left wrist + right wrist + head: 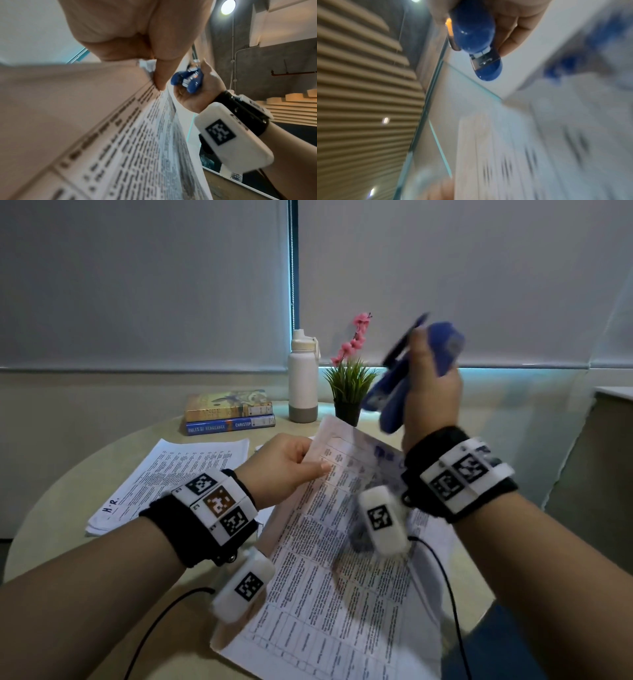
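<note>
My left hand [291,465] pinches the top left corner of a printed sheaf of papers [342,559] between thumb and fingers and holds it tilted above the table. The left wrist view shows the thumb [161,75] pressed on the papers [137,148]. My right hand [428,392] is raised above the papers' far corner and grips a blue stapler [394,392], blurred by motion. That stapler [187,79] [477,44] shows its metal staple channel, and its jaws hang apart. The stapler is clear of the paper.
A second stack of printed sheets [164,484] marked "H.R." lies on the round beige table [68,508] at the left. Two stacked books [229,412], a white bottle [303,378] and a small potted plant with pink flowers [349,385] stand at the back.
</note>
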The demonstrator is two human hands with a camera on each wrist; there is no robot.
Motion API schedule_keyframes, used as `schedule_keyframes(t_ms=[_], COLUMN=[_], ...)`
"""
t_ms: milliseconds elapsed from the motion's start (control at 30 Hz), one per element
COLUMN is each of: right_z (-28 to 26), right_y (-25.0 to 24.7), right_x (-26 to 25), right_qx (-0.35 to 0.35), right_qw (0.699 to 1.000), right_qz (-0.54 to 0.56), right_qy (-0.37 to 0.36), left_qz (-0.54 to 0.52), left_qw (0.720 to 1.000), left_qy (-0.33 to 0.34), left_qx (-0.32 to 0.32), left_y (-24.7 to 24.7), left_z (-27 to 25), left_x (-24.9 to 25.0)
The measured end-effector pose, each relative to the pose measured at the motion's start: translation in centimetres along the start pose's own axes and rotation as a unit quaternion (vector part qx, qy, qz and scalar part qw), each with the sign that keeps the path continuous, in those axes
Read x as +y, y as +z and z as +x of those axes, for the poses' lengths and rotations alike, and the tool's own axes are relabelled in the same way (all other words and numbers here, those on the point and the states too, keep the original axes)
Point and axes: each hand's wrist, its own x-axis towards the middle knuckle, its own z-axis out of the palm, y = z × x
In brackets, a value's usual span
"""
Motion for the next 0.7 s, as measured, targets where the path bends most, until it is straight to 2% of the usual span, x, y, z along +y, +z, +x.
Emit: schedule_keyframes(t_ms=[67,100,200,267,300,333,367,433,467,533,567,633,667,700], right_z=[2.5,3.6,6.1,6.9,7.1,7.3,7.8,8.4,8.4,8.8,9.0,9.2,9.1,9.1], right_y=[-2.1,-3.3,-7.1,-9.4,-10.3,-11.1,-12.0,-13.1,-13.3,-13.7,-13.8,-14.2,-14.1,-14.3], right_x=[-0.6,-0.9,-0.4,0.5,1.1,1.6,2.4,3.5,4.1,5.4,6.1,7.4,7.6,8.0], right_qx=[0.069,0.075,0.000,-0.069,-0.094,-0.112,-0.133,-0.186,-0.209,-0.243,-0.253,-0.262,-0.267,-0.267], right_qw=[0.997,0.997,0.992,0.969,0.953,0.926,0.882,0.743,0.680,0.589,0.559,0.518,0.501,0.496], right_qz=[0.033,0.026,-0.032,-0.085,-0.147,-0.252,-0.375,-0.610,-0.676,-0.750,-0.771,-0.795,-0.805,-0.808], right_qy=[0.014,0.025,0.121,0.221,0.250,0.257,0.251,0.205,0.195,0.179,0.174,0.175,0.176,0.172], left_qz=[-0.007,-0.004,-0.014,-0.026,-0.032,-0.036,-0.037,-0.033,-0.031,-0.027,-0.024,-0.027,-0.030,-0.032], left_qw=[1.000,1.000,0.998,0.996,0.994,0.992,0.991,0.989,0.989,0.988,0.987,0.987,0.988,0.988], left_qy=[-0.011,-0.013,-0.036,-0.053,-0.062,-0.070,-0.077,-0.083,-0.085,-0.086,-0.084,-0.078,-0.074,-0.071], left_qx=[0.014,0.021,0.048,0.072,0.084,0.095,0.104,0.116,0.120,0.128,0.132,0.136,0.134,0.132], left_y=[-0.7,-1.1,-2.6,-3.6,-4.0,-4.4,-4.8,-5.5,-5.8,-6.2,-6.3,-6.4,-6.3,-6.4], left_z=[-0.1,-0.2,-0.3,-0.3,-0.3,-0.4,-0.5,-0.6,-0.7,-0.9,-0.8,-0.8,-0.9,-0.9], left_x=[-0.5,-0.9,-2.0,-2.8,-3.2,-3.5,-3.9,-4.5,-4.6,-4.7,-4.8,-4.6,-4.4,-4.3])
